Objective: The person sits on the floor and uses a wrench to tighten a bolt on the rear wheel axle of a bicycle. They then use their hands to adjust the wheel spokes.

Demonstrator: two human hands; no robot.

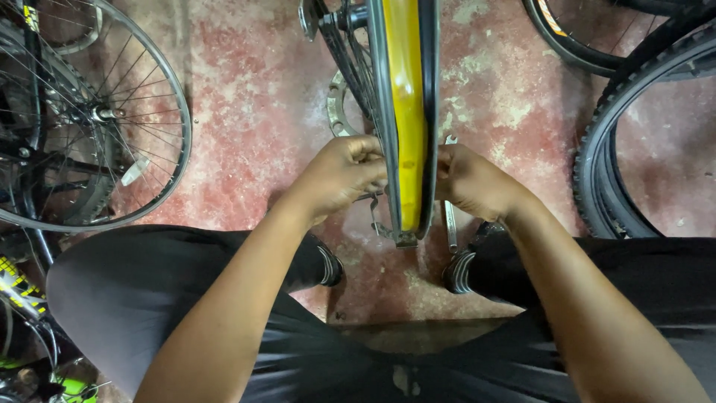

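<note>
A bicycle wheel rim [406, 112] stands upright between my knees, seen edge-on, with a yellow strip down its channel and dark side walls. My left hand [344, 173] grips its left side with curled fingers. My right hand [470, 179] grips its right side at the same height. The rim's lower end [406, 237] rests close to the floor. Spokes and a hub [339, 22] show at the rim's upper left. A metal wrench [450, 224] lies on the floor just behind the rim, partly hidden by my right hand.
A toothed chainring [339, 104] lies on the worn red floor [253, 89] behind the rim. A spoked wheel [97, 119] leans at the left. Knobby tyres [604, 142] stand at the right. My feet in striped shoes [328, 265] flank the rim.
</note>
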